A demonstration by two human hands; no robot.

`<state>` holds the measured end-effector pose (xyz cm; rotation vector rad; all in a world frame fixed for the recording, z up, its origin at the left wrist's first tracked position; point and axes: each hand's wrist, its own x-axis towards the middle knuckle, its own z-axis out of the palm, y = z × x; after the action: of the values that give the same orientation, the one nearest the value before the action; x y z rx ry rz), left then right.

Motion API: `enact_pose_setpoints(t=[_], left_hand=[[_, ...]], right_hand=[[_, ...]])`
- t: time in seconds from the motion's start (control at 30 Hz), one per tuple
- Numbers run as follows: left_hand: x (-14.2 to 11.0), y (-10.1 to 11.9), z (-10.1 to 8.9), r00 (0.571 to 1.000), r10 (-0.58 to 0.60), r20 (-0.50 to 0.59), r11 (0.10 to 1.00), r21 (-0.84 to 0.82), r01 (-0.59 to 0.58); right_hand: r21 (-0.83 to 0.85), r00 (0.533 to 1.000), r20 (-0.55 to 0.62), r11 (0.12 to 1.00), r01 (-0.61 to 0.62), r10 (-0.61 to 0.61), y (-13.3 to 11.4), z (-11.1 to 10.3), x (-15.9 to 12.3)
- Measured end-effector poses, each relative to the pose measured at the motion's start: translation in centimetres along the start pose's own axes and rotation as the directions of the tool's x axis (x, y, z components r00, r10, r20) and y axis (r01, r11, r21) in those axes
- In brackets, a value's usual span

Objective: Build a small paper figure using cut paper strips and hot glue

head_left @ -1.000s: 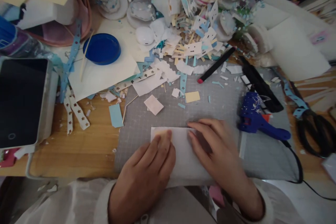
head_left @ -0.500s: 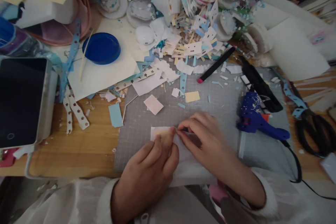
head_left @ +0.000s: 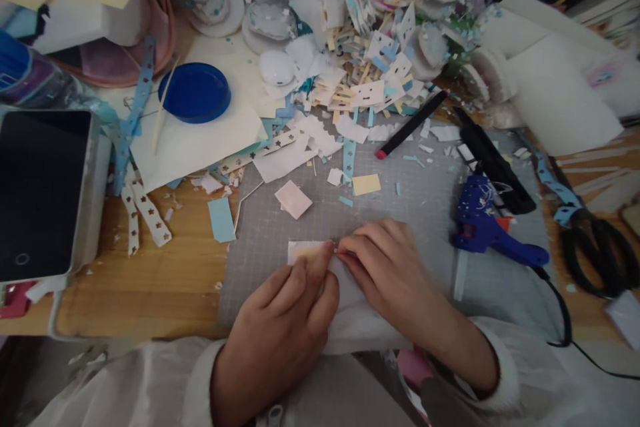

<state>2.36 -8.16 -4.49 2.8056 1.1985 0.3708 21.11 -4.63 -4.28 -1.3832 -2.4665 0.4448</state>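
On the grey cutting mat (head_left: 260,213), close to its front edge, lies a piece of white paper (head_left: 303,248) with a pale yellow patch on it. My left hand (head_left: 285,320) has its fingers bunched together and pressing down on this paper. Its fingertips cover much of the piece. My right hand (head_left: 387,270) pinches thumb and forefinger together at the paper's right edge, almost touching the left fingertips. What exactly lies between them is too small to make out. A larger white sheet (head_left: 355,313) spreads beneath both hands.
Beyond my hands lie a pinkish card (head_left: 293,199), a yellow card (head_left: 367,185) and a blue card (head_left: 221,219). A blue glue gun (head_left: 477,220), black cutter (head_left: 495,167) and scissors (head_left: 600,250) sit right. Paper scraps (head_left: 367,92) heap behind; a dark-screened device (head_left: 43,193) stands left.
The thumb and fingers of my right hand have drawn closer together at the paper's edge. My left hand keeps its place on the paper with hardly any shift.
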Motion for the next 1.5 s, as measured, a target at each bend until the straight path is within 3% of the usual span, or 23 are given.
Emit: enact_pose_setpoints(t=[0.1,0.27,0.63,0.9,1.2,1.5], left_hand=[[-0.2,-0.2,0.1,1.0,0.007,0.008,1.0,-0.024,-0.007],[-0.6,-0.9,0.1,0.999,-0.001,0.05,0.995,-0.101,0.006],[-0.8,-1.4,-0.5,0.992,0.007,0.125,0.994,-0.107,0.006],[-1.1,-1.4,-0.9,0.984,0.037,0.177,0.998,-0.047,-0.029],[-1.3,-1.4,-0.7,0.983,0.021,0.181,0.996,-0.089,-0.005],[-1.4,-1.4,-0.5,0.982,0.029,0.186,0.997,-0.072,-0.015]], right_hand=[[0.024,1.0,0.025,1.0,0.009,-0.01,0.0,-0.3,-0.3],[0.05,0.994,0.052,0.994,-0.097,0.095,0.3,-0.8,-0.8],[0.039,0.999,-0.003,0.998,0.04,-0.04,0.1,-1.1,-2.3],[0.033,1.0,0.006,0.999,0.013,-0.013,0.0,-1.4,-2.8],[0.152,0.998,-0.044,0.987,0.041,-0.035,-0.3,-1.6,-4.3],[0.285,1.0,0.008,0.958,-0.028,0.027,0.3,-1.6,-5.1]])
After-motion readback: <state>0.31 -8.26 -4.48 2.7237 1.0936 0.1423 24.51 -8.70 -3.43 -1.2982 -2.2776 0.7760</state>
